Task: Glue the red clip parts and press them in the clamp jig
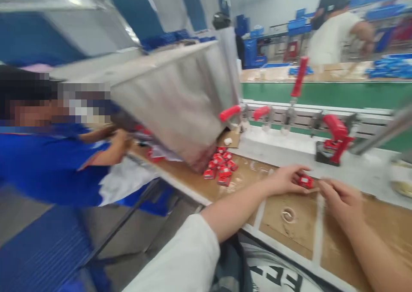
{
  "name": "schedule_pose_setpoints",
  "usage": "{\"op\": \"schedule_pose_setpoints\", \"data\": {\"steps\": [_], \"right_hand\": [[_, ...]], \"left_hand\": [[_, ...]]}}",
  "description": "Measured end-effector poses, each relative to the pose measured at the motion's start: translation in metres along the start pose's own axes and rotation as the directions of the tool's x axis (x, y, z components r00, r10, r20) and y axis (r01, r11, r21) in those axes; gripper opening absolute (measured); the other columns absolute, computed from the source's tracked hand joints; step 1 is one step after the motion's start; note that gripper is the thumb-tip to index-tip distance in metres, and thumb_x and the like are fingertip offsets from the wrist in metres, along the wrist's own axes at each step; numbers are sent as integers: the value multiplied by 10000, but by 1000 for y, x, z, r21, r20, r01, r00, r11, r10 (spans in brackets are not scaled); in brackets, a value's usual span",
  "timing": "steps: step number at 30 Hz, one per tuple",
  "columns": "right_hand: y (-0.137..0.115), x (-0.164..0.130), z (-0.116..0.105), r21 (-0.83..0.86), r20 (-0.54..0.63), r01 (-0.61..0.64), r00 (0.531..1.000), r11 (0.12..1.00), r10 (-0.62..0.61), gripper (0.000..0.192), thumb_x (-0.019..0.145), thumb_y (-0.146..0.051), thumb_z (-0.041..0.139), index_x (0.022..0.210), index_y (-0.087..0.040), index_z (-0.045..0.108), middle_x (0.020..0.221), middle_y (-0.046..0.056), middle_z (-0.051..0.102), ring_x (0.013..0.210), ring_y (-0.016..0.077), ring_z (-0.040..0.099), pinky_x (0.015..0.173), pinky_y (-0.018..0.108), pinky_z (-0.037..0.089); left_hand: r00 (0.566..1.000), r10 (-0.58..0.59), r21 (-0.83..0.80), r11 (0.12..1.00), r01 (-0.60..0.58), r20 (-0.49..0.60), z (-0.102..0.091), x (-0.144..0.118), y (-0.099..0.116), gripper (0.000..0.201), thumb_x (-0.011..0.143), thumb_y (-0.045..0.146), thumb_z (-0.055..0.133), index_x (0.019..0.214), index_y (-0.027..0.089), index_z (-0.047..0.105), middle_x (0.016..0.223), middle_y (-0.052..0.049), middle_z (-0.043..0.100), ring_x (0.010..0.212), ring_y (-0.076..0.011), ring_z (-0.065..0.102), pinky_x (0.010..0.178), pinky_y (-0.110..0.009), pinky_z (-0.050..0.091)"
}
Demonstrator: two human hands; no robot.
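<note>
My left hand [286, 179] pinches a small red packet [305, 181] just above the brown cardboard-covered bench [380, 227]. My right hand [337, 197] is close on the packet's right side, its fingertips near a thin stick-like piece at the packet's edge; whether it grips that piece is unclear. A pile of several similar red packets [220, 167] lies on the bench to the left of my left hand.
A tilted steel hopper [174, 99] hangs over the pile. A co-worker in blue [48, 163] reaches under it on the left. Red toggle clamps [334, 139] sit along a white fixture [277, 148] behind my hands. Another person in white [331, 34] stands far back.
</note>
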State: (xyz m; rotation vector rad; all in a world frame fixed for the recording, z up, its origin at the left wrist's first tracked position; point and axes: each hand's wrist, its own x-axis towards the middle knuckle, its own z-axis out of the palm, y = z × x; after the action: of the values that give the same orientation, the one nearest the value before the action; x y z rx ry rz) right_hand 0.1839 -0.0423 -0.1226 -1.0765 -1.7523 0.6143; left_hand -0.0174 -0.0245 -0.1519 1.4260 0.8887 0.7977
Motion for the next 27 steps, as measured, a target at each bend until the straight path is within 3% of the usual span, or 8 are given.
{"op": "schedule_pose_setpoints", "data": {"steps": [7,17,27], "right_hand": [[11,21,2,-48,-23,-62,998,997,61,461,960,-408,505,577,-226,324,550,-51,298,526,113,325,526,275,266],[13,21,5,-53,-42,-77,996,996,75,438,947,-343,525,581,-225,315,549,-57,292,530,110,298,530,284,246],[15,19,3,-182,-59,31,997,983,-42,415,902,-236,531,593,-224,253,545,-58,280,519,103,279,530,283,224]], "left_hand": [[1000,14,2,1000,-14,17,-8,2,6,766,703,187,888,1393,204,554,1145,-86,671,882,-140,677,842,-307,562],[999,-25,43,999,23,32,-9,-1,17,710,753,225,869,1383,241,544,1188,-76,670,945,-161,685,900,-347,558],[1000,-4,77,997,5,-7,-5,-3,18,711,750,233,875,1362,259,513,1162,-65,659,901,-141,663,853,-314,547]]}}
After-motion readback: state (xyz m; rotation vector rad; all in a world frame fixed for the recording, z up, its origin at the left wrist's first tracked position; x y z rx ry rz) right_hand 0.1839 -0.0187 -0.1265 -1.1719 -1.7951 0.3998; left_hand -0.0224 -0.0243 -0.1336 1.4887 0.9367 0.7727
